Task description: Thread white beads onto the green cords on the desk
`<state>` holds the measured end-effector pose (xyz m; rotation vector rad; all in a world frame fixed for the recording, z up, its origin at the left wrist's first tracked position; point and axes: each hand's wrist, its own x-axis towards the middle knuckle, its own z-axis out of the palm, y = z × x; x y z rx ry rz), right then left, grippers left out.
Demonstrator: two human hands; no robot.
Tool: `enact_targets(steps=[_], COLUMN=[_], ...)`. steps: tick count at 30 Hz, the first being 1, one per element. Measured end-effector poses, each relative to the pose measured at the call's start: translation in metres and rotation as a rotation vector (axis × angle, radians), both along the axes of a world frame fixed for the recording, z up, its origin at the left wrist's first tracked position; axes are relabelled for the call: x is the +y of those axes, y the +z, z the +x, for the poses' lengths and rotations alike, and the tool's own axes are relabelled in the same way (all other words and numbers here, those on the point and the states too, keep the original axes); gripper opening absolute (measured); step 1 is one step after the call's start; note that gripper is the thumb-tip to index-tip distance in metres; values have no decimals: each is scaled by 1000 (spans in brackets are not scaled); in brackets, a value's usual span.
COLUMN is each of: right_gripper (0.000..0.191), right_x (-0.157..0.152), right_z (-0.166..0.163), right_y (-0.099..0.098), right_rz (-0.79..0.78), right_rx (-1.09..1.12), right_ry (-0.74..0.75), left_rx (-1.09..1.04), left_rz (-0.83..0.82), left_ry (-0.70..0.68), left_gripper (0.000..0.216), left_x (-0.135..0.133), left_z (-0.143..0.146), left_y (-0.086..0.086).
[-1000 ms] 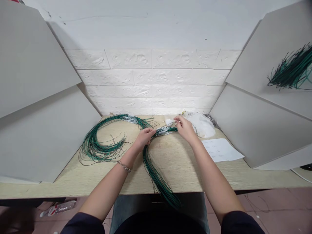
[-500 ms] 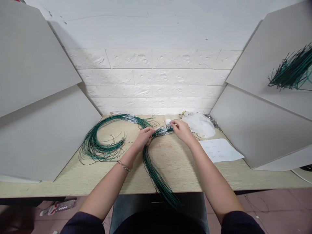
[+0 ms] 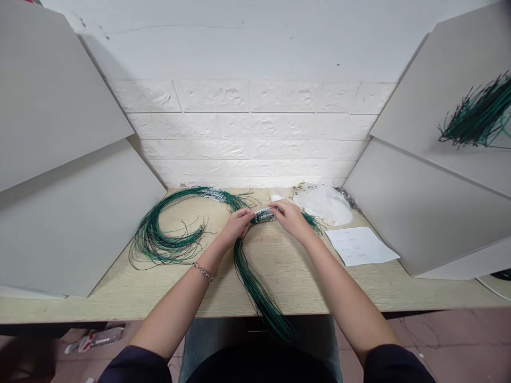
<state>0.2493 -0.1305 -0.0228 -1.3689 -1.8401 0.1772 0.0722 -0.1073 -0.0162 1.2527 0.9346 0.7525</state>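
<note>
Two hands (image 3: 239,223) (image 3: 292,219) hold beaded green cords (image 3: 263,215) crosswise.

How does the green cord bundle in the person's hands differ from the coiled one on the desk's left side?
The held bundle is gripped by the left hand and right hand; the coiled bundle lies untouched. The held one runs in a long sweep over the desk edge; the coiled one curves in a loop. Both are dark green cords with white beads.

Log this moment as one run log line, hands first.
Left hand holds beaded green cords | Right hand holds same cords | green cord coil lies on wooden desk
</note>
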Motion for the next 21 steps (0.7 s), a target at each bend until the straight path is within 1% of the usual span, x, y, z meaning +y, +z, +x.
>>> enact_targets(steps=[4, 7, 10, 13, 15, 16, 19, 21], right_gripper=[18, 17, 17, 20, 22, 22, 22, 23], right_x=[1, -2, -11, -29, -44, -52, -78, -93], right_z=[9, 19, 32, 48, 58, 62, 73, 81], right_y=[4, 15, 35, 60, 77, 86, 112, 130], right_rz=[-6, 27, 213, 445, 590, 665, 868, 935], right_rx=[-49, 37, 146, 196, 199, 200, 245, 292], right_ry=[-36, -60, -187, -386, -520, -583, -707, -759], left_rx=[-6, -7, -20, -24, -15, -12, -7, 10], left_rz=[11, 25, -5, -62, -56, -43, -13, -13], left_ry=[-34, -115, -231, -432, -562, -605, -653, -664], left_gripper=[24, 29, 34, 36, 35, 35, 34, 33], left_x=[0, -2, -6, -10, -12, -12, -12, -11], left_z=[-1, -1, 0, 2, 4, 4, 4, 4], left_y=[0, -2, -9, -19, -25, -26, -27, -24])
